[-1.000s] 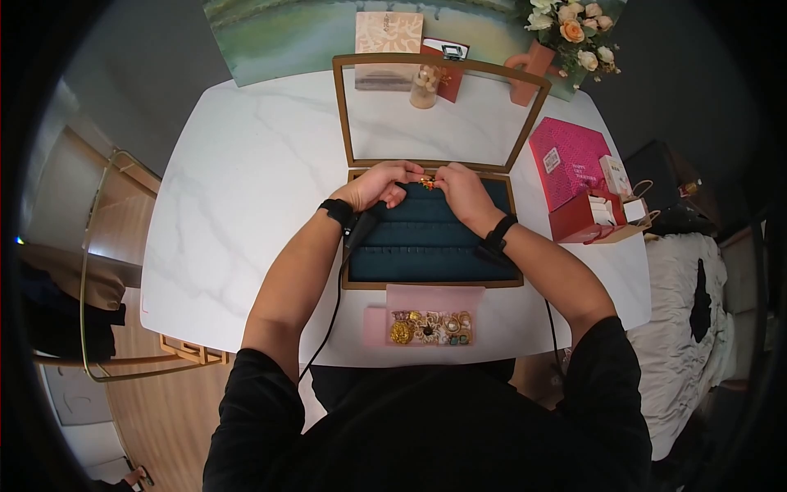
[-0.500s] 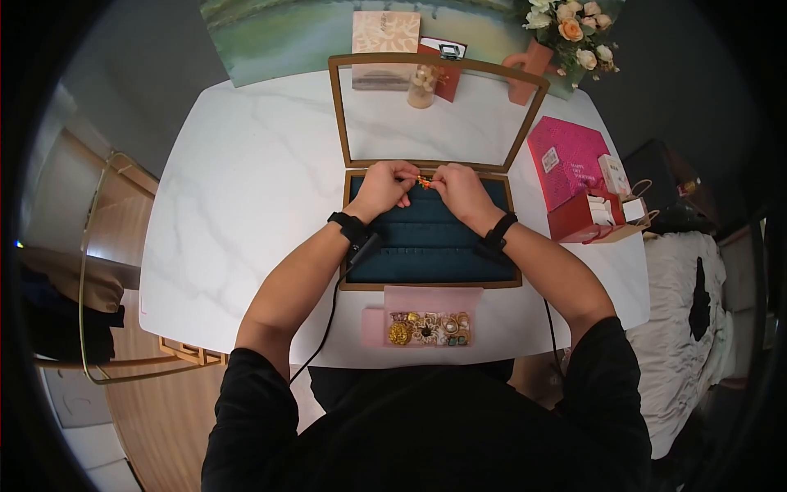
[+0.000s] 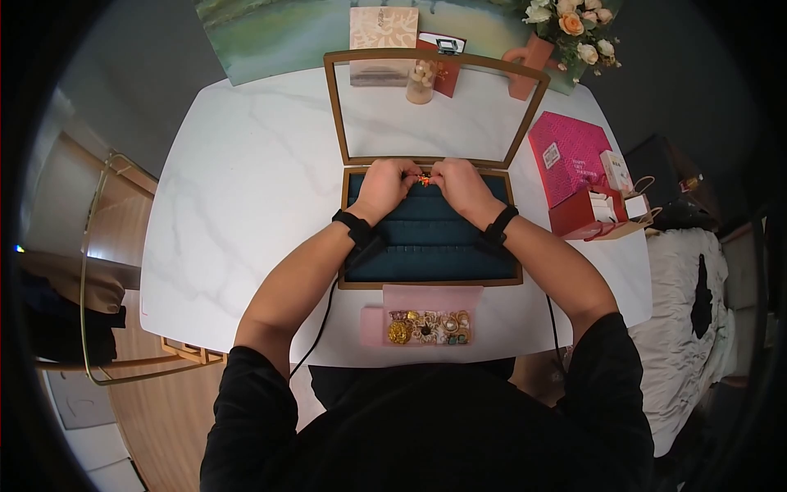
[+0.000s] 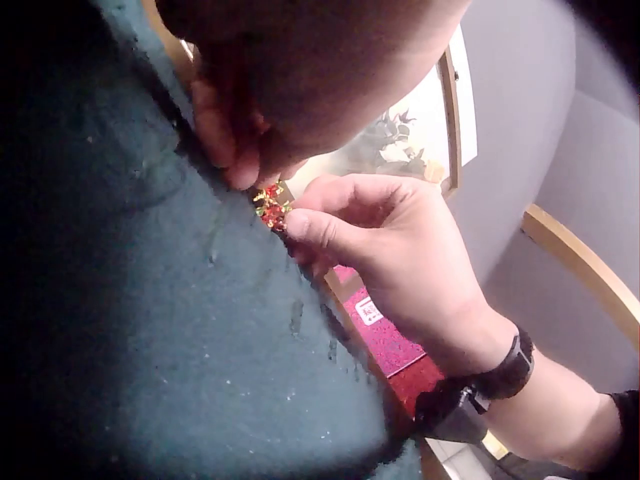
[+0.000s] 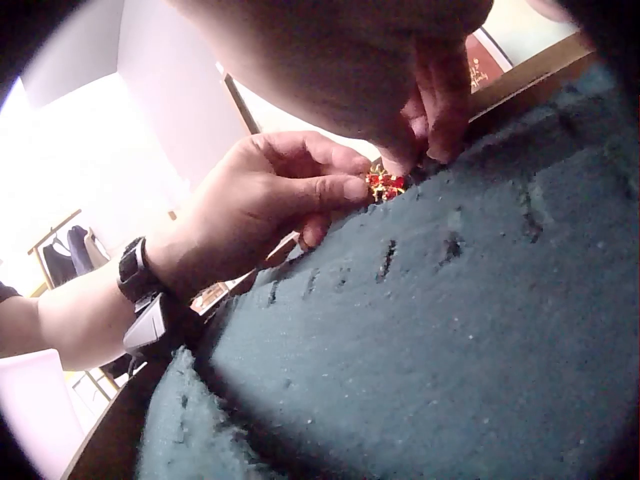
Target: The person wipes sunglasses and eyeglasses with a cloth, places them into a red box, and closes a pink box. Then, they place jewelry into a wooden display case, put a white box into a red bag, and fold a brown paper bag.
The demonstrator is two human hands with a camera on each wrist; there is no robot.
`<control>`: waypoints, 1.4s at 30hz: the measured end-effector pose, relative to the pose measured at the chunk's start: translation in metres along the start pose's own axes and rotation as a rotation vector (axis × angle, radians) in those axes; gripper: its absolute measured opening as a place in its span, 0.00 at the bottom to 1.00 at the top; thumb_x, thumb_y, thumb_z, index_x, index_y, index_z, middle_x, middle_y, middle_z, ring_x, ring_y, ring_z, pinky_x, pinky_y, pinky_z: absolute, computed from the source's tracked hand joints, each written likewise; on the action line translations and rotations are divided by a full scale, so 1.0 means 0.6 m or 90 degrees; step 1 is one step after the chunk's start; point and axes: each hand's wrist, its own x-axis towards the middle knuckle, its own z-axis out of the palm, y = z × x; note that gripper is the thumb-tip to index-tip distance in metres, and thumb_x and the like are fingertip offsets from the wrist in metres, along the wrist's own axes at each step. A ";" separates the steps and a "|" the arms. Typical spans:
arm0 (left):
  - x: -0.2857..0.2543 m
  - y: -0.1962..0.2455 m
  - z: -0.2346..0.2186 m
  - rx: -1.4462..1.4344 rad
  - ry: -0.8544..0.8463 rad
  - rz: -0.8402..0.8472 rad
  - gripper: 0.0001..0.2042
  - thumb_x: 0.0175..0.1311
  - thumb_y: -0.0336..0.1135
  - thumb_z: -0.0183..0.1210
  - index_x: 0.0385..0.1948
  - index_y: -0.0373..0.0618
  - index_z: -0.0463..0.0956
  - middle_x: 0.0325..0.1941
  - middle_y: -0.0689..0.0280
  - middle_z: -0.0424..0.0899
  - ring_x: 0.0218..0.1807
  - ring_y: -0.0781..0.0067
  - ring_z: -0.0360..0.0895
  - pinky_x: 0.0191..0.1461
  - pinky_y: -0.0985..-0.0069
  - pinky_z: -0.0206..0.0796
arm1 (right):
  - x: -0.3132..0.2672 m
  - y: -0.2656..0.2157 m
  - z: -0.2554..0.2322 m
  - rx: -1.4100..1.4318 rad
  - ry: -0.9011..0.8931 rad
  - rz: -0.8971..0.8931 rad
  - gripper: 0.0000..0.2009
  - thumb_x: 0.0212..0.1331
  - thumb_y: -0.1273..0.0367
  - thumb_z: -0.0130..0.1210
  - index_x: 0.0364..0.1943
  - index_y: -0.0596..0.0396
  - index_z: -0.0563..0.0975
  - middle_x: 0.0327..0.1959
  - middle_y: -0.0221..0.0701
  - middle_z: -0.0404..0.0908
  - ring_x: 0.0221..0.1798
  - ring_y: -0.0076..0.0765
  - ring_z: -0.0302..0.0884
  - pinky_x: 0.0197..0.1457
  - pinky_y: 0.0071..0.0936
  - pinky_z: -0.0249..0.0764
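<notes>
Both hands meet at the back row of a dark teal slotted jewelry box (image 3: 434, 264), whose framed clear lid (image 3: 438, 56) stands raised. Between the fingertips is a small red-and-gold jewelry piece (image 5: 384, 184), close over the padded teal lining (image 4: 215, 330). My left hand (image 3: 384, 190) pinches one side of it with thumb and forefinger, best seen in the right wrist view. From the other side my right hand (image 3: 465, 190) pinches it too, as the left wrist view shows. The piece's underside is hidden by the fingers and padding.
A pink tray (image 3: 374, 328) of assorted jewelry lies in front of the box. To the right are a magenta gift box (image 3: 566, 160) and a red bag (image 3: 580, 220). A glass jar (image 3: 420, 82) and a flower vase (image 3: 531, 66) stand behind. Black cables run from both wrists.
My left hand has turned, its fingers now drawn closer around the jewelry piece. The right hand stays almost in place, and the piece remains at the back row.
</notes>
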 end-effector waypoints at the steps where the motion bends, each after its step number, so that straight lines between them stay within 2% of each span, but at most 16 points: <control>1: 0.001 0.000 0.000 0.015 -0.002 -0.007 0.06 0.66 0.26 0.71 0.42 0.41 0.90 0.36 0.57 0.93 0.26 0.65 0.87 0.37 0.69 0.80 | 0.000 0.000 0.000 0.004 0.004 -0.002 0.05 0.66 0.74 0.63 0.35 0.63 0.83 0.37 0.49 0.85 0.46 0.61 0.84 0.54 0.51 0.79; 2: 0.002 -0.002 0.001 0.016 -0.002 -0.007 0.06 0.66 0.26 0.71 0.42 0.41 0.90 0.36 0.57 0.93 0.26 0.65 0.87 0.37 0.69 0.80 | 0.000 0.000 0.000 0.004 0.005 -0.002 0.05 0.66 0.74 0.63 0.35 0.63 0.83 0.37 0.49 0.85 0.46 0.61 0.84 0.54 0.51 0.79; 4: 0.003 -0.003 0.005 0.081 0.028 0.049 0.06 0.63 0.27 0.72 0.41 0.42 0.90 0.36 0.56 0.93 0.33 0.57 0.89 0.42 0.64 0.81 | -0.002 0.001 -0.001 0.034 0.008 0.024 0.05 0.67 0.74 0.64 0.37 0.64 0.86 0.38 0.51 0.86 0.47 0.62 0.84 0.55 0.51 0.79; 7: 0.003 0.009 0.000 0.076 0.010 0.027 0.07 0.61 0.28 0.73 0.40 0.44 0.90 0.37 0.56 0.92 0.37 0.52 0.89 0.46 0.62 0.81 | -0.010 -0.003 -0.004 0.021 0.012 0.059 0.06 0.66 0.74 0.64 0.37 0.65 0.87 0.38 0.53 0.87 0.46 0.63 0.85 0.54 0.50 0.81; 10: 0.010 0.006 0.000 0.103 -0.006 0.035 0.06 0.61 0.28 0.72 0.39 0.44 0.90 0.36 0.57 0.92 0.37 0.53 0.89 0.45 0.61 0.81 | -0.004 -0.012 -0.010 0.058 -0.008 0.118 0.06 0.65 0.74 0.65 0.36 0.66 0.87 0.36 0.55 0.87 0.44 0.63 0.86 0.52 0.49 0.82; 17: 0.002 0.016 -0.007 0.128 -0.016 0.021 0.06 0.62 0.30 0.71 0.39 0.46 0.90 0.35 0.57 0.92 0.38 0.51 0.89 0.46 0.59 0.80 | -0.004 -0.011 -0.001 0.022 0.005 0.095 0.05 0.63 0.76 0.65 0.35 0.66 0.87 0.34 0.55 0.86 0.41 0.63 0.87 0.49 0.47 0.83; 20: 0.008 0.010 -0.006 0.134 -0.006 0.042 0.06 0.62 0.31 0.72 0.39 0.46 0.91 0.35 0.57 0.92 0.38 0.50 0.89 0.47 0.59 0.80 | 0.000 -0.009 -0.002 0.037 0.001 0.117 0.05 0.63 0.75 0.65 0.35 0.65 0.88 0.34 0.54 0.87 0.42 0.62 0.88 0.50 0.47 0.83; 23: 0.013 0.014 -0.006 0.137 -0.027 0.011 0.06 0.61 0.31 0.72 0.38 0.47 0.91 0.35 0.57 0.92 0.40 0.50 0.89 0.47 0.58 0.80 | 0.005 -0.007 -0.002 0.052 -0.009 0.151 0.05 0.63 0.74 0.66 0.35 0.64 0.88 0.34 0.54 0.88 0.42 0.62 0.88 0.50 0.48 0.84; 25: 0.011 0.019 -0.006 0.169 -0.023 -0.001 0.05 0.62 0.32 0.71 0.37 0.47 0.91 0.38 0.58 0.92 0.41 0.50 0.89 0.47 0.57 0.80 | 0.003 -0.009 0.000 0.054 0.022 0.171 0.05 0.63 0.73 0.67 0.36 0.62 0.88 0.35 0.53 0.88 0.43 0.61 0.88 0.51 0.48 0.83; 26: 0.010 0.020 -0.005 0.169 -0.023 -0.001 0.05 0.62 0.32 0.71 0.37 0.47 0.91 0.38 0.58 0.92 0.41 0.50 0.89 0.47 0.57 0.80 | 0.003 -0.010 -0.001 0.054 0.022 0.171 0.05 0.63 0.73 0.67 0.36 0.62 0.88 0.35 0.53 0.88 0.43 0.61 0.88 0.51 0.48 0.83; 28: 0.007 0.021 -0.004 0.226 0.000 0.095 0.05 0.63 0.32 0.70 0.37 0.47 0.92 0.40 0.60 0.91 0.42 0.50 0.88 0.47 0.56 0.81 | 0.000 -0.010 -0.004 0.036 0.023 0.140 0.05 0.63 0.73 0.68 0.35 0.62 0.88 0.35 0.52 0.88 0.44 0.61 0.88 0.52 0.49 0.83; 34: 0.010 0.022 -0.004 0.275 -0.011 0.112 0.04 0.64 0.32 0.68 0.35 0.47 0.92 0.39 0.62 0.89 0.40 0.51 0.88 0.46 0.57 0.81 | 0.003 0.005 0.000 -0.035 0.010 0.045 0.05 0.63 0.74 0.65 0.34 0.63 0.87 0.35 0.52 0.88 0.44 0.62 0.87 0.52 0.51 0.82; 42: 0.013 0.016 -0.009 0.278 -0.036 0.112 0.04 0.64 0.31 0.68 0.35 0.48 0.92 0.38 0.62 0.89 0.40 0.50 0.87 0.46 0.56 0.81 | 0.003 0.000 0.001 -0.022 0.022 0.053 0.05 0.62 0.75 0.62 0.34 0.63 0.87 0.35 0.53 0.87 0.44 0.63 0.87 0.53 0.51 0.82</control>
